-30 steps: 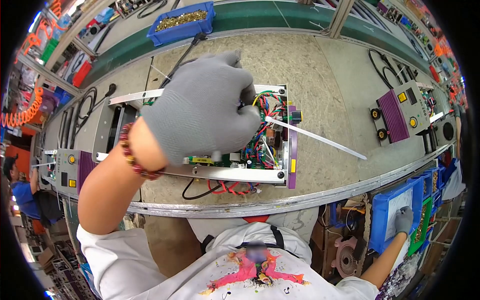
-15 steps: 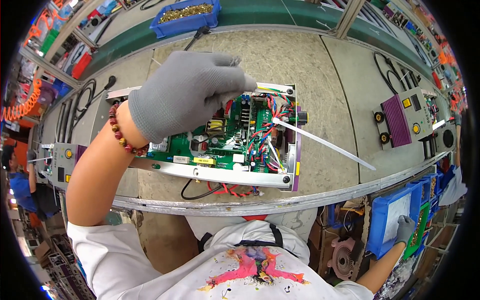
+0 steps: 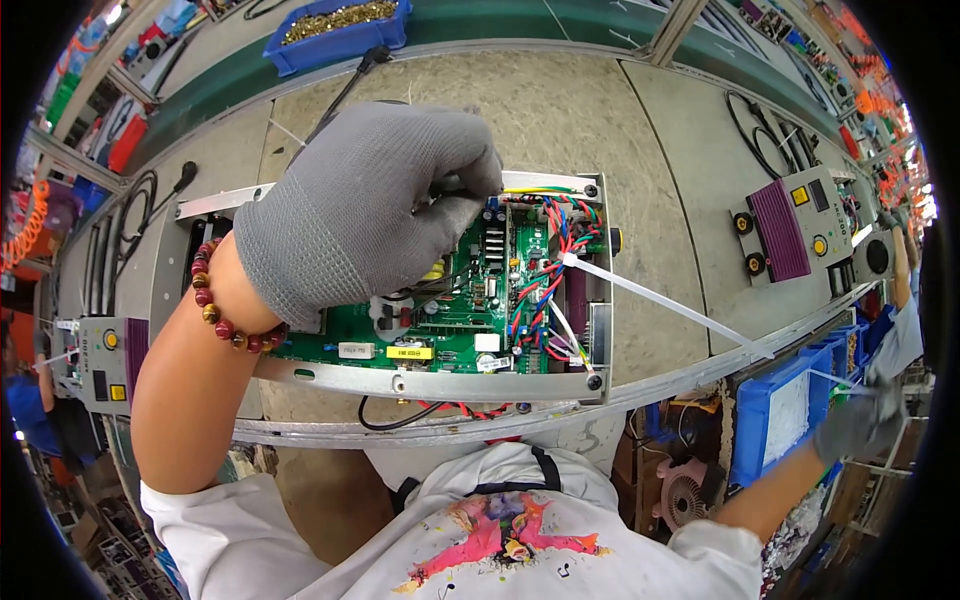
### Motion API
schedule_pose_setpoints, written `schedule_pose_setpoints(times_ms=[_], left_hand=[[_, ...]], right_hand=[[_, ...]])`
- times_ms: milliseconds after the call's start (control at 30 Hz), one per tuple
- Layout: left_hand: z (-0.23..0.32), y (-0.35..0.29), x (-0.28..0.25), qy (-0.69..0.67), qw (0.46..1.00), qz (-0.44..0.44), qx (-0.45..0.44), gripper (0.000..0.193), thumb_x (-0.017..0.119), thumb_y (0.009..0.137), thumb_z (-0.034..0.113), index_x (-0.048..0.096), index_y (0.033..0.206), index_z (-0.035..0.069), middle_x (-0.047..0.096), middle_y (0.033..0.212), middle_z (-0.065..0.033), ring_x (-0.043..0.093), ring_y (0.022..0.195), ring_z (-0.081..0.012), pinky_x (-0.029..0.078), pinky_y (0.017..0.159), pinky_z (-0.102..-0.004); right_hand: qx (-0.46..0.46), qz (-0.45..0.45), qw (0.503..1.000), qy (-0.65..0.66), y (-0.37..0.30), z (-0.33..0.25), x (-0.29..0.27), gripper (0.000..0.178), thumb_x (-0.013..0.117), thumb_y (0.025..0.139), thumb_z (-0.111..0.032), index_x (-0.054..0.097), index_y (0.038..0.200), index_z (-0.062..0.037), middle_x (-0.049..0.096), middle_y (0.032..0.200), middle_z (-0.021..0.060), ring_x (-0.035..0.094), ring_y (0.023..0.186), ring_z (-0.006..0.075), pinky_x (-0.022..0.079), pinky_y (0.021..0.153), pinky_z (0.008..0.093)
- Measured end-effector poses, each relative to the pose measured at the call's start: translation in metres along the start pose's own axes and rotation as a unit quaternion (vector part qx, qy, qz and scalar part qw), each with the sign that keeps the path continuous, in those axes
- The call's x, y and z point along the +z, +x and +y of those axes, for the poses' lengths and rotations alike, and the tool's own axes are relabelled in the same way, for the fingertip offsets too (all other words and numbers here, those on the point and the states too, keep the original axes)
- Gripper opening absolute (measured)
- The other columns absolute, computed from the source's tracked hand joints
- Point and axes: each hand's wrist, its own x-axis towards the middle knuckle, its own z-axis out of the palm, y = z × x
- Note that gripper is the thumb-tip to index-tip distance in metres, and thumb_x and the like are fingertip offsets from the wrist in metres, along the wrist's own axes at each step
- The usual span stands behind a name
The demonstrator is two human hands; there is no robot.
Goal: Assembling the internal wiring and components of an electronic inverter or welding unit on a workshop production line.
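Wire bundle (image 3: 565,235) w/ white zip tie (image 3: 668,303) lies just R of my L hand (image 3: 375,205), running front-to-back across open case (image 3: 480,385); L's nearer, fingers curled, can't tell if pinching. R hand (image 3: 860,425) blurred, well apart, grip unclear.

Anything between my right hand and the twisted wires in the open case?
Yes. Between the right hand and the twisted wires lie the metal bench edge and the case's end panel; the white cable tie's tail juts toward that edge.
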Motion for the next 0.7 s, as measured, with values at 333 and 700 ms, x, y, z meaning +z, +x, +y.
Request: schedule_pose_setpoints(times_ms=[333, 700], left_hand=[[-0.009, -0.003, 0.001, 0.074, 0.996, -0.001, 0.047, 0.013, 0.068, 0.079, -0.005, 0.064, 0.088, 0.003, 0.066, 0.081, -0.0104, 0.064, 0.074, -0.0260, 0.052, 0.067, -0.0359], [-0.006, -0.003, -0.002, 0.079, 0.996, 0.002, 0.034, 0.014, 0.069, 0.078, -0.004, 0.064, 0.089, 0.003, 0.065, 0.079, -0.0103, 0.064, 0.074, -0.0274, 0.051, 0.068, -0.0354]], right_hand=[[0.135, -0.401, 0.712, -0.561, -0.007, 0.127, -0.073, 0.043, 0.048, 0.100, -0.032, 0.056, 0.131, -0.0043, 0.061, 0.128, 0.0263, 0.057, 0.119, 0.0446, 0.045, 0.098, 0.0481], [-0.025, -0.314, 0.895, -0.317, 0.042, 0.022, 0.005, 0.036, 0.050, 0.103, -0.024, 0.063, 0.125, 0.0010, 0.066, 0.123, 0.0207, 0.064, 0.110, 0.0367, 0.048, 0.096, 0.0435]])
